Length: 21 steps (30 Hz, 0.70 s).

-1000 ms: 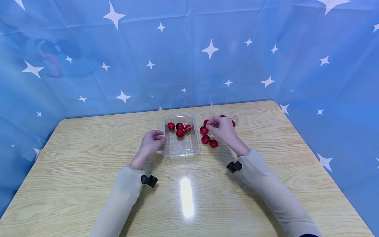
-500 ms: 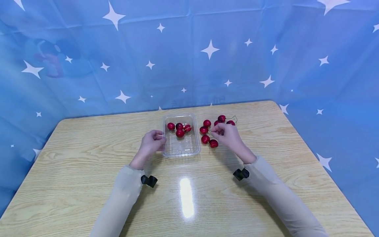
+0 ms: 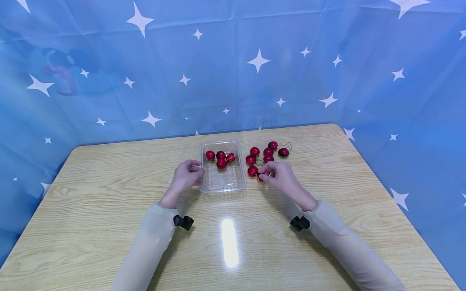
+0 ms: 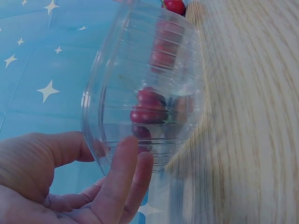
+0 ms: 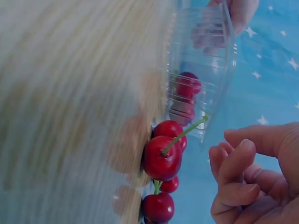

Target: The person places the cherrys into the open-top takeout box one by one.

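A clear plastic box (image 3: 223,184) stands on the table with several red cherries (image 3: 221,163) inside. My left hand (image 3: 187,174) holds its left side, thumb at the rim and fingers against the outer wall, as the left wrist view shows. To the right of the box lie several loose cherries (image 3: 253,171), some with green stems. My right hand (image 3: 279,175) is over the nearest of them and partly covers one cherry in the head view. In the right wrist view its loosely bent fingers (image 5: 238,161) hold nothing, close to a cherry (image 5: 162,157) whose stem points up toward them.
The pale wooden table (image 3: 109,210) ends at a blue curtain (image 3: 218,68) with white stars. Farther back on the right, more cherries (image 3: 283,152) lie close together. A bright reflection shows on the tabletop in front of the box.
My right hand has moved back toward me from over the cherry group, uncovering the rear cherries and now covering part of the front one. The left hand and box have stayed in place.
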{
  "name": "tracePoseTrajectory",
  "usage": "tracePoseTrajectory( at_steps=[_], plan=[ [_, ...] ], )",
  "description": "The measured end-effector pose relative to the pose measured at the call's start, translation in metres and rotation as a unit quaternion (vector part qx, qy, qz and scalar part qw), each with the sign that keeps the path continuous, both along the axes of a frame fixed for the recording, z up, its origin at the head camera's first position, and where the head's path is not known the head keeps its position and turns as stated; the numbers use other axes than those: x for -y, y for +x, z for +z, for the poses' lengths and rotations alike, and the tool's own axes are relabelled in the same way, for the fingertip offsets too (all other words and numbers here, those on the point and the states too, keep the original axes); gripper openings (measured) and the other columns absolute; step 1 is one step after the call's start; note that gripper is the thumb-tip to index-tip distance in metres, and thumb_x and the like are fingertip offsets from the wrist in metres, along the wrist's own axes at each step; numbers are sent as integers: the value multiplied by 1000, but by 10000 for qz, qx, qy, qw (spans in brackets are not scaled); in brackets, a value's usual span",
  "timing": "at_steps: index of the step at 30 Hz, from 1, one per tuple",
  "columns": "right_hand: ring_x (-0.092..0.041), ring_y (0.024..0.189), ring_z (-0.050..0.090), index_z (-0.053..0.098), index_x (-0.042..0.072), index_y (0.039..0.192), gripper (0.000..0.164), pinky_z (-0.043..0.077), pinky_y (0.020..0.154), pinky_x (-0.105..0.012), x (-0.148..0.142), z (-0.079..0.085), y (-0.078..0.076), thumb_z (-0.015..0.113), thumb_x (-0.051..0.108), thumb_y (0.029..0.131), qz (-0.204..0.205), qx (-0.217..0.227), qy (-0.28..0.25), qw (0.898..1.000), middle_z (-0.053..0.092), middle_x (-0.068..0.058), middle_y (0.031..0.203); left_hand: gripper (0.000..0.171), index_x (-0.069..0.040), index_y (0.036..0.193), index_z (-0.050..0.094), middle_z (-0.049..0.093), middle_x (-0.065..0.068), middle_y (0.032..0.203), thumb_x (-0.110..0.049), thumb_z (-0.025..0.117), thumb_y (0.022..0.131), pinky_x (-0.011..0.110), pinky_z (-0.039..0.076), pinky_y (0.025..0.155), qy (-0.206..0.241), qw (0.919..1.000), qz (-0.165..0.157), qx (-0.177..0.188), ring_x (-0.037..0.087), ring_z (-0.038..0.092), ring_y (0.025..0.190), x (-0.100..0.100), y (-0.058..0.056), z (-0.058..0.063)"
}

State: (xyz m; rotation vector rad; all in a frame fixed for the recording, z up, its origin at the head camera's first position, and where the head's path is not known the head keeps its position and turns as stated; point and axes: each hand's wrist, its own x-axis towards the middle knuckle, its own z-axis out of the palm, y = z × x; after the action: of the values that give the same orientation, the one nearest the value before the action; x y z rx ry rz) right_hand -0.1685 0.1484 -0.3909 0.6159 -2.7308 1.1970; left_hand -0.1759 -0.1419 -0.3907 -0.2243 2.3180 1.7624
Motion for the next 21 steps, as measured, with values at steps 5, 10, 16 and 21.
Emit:
tracePoseTrajectory(
  at_steps=[5, 10, 16, 21],
  plan=[
    [-11, 58, 52, 66, -3, 82, 5, 45, 49, -20, 1, -3, 3, 69, -3, 79, 101, 67, 8, 9999, 62, -4, 69, 34, 6, 125, 49, 56, 17, 102, -2, 55, 92, 29, 59, 66, 40, 10000, 8, 13, 20, 60, 75, 0, 0, 1],
    [-11, 59, 53, 65, -1, 81, 8, 46, 50, -20, 3, -7, 5, 72, -1, 76, 146, 73, 134, 9998, 63, -3, 69, 35, 6, 125, 49, 56, 17, 103, -2, 55, 92, 29, 59, 66, 47, 10000, -13, 12, 23, 61, 79, 0, 1, 1],
    [-11, 59, 55, 64, 0, 81, 9, 47, 52, -20, 6, -10, 5, 72, -1, 76, 170, 53, 329, 9993, 63, -3, 69, 35, 6, 125, 49, 56, 18, 104, -2, 55, 92, 29, 59, 66, 23, 10000, -7, 21, 24, 61, 80, 0, 0, 0],
    [-11, 59, 55, 63, 1, 78, 11, 48, 53, -20, 7, -12, 3, 73, -3, 75, 153, 71, 411, 9990, 62, -2, 68, 36, 7, 126, 49, 56, 19, 104, -1, 56, 91, 30, 59, 66, 41, 10000, 12, -39, 28, 62, 81, 0, 0, -2]
  ],
)
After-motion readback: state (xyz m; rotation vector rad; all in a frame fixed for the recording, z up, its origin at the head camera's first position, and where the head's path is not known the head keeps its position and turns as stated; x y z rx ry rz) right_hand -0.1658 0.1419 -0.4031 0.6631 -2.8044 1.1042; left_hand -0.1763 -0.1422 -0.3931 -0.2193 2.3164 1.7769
